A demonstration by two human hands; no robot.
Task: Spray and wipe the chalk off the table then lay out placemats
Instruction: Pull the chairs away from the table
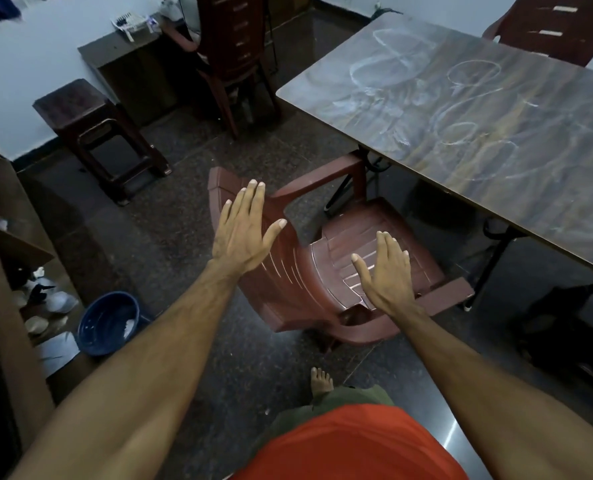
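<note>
- We hold both arms out in front of us, over the floor (253, 368).
- Our left hand (245, 233) is flat, with its fingers straight and spread a little. It holds nothing. It is in front of the back of a red chair (374, 237), and we cannot tell if it touches it.
- Our right hand (387, 275) is flat too, fingers straight and close together. It holds nothing and is above the chair seat.
- The table (548, 188) is to the right, with the chair pushed partly under its edge.
- White chalk (426, 88) loops and smears cover much of the table top.
- We see no spray, cloth or mats.
- A blue bucket (109, 323) sits on the floor to the left.
- A dark stool (90, 123) stands by the wall, and another chair (234, 46) stands behind it.
</note>
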